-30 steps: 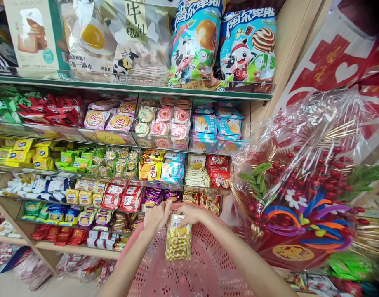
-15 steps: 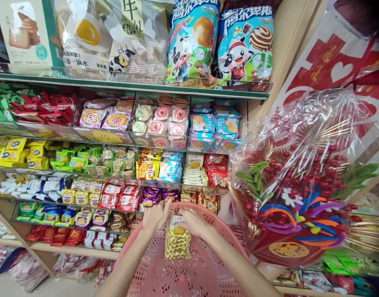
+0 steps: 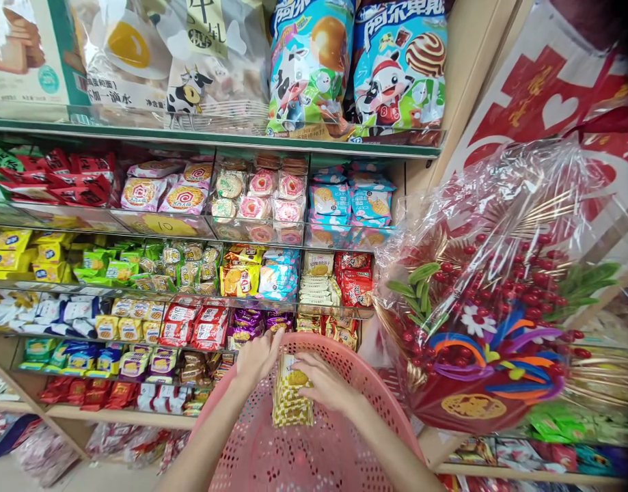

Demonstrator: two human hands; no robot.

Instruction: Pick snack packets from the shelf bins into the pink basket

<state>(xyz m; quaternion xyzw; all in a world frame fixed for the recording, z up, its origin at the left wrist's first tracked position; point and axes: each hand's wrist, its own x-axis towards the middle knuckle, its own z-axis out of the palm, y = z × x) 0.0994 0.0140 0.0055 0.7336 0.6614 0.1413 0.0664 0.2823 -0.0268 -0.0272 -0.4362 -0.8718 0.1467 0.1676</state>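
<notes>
A pink perforated plastic basket [image 3: 390, 410] sits in front of me at the bottom of the view. My left hand [image 3: 257, 361] is closed at its far left rim, the fingertips partly hidden. Inside lies a stack of yellow-and-white wrapped biscuit packets [image 3: 289, 400]. My right hand [image 3: 326, 384] is over the right side of that stack, its fingers stretched out and slightly apart, touching or just above the top packet.
Shelves [image 3: 211, 137] of small wrapped snacks in clear bins rise ahead, with large candy bags [image 3: 308, 75] on top. A plastic-wrapped decoration [image 3: 482, 328] with red berries juts out close on the right. Bagged goods [image 3: 44, 447] lie low at left.
My right hand has moved slightly down and right, off the top of the packets, and its fingers have spread. My left hand stays at the rim. The view has shifted a little.
</notes>
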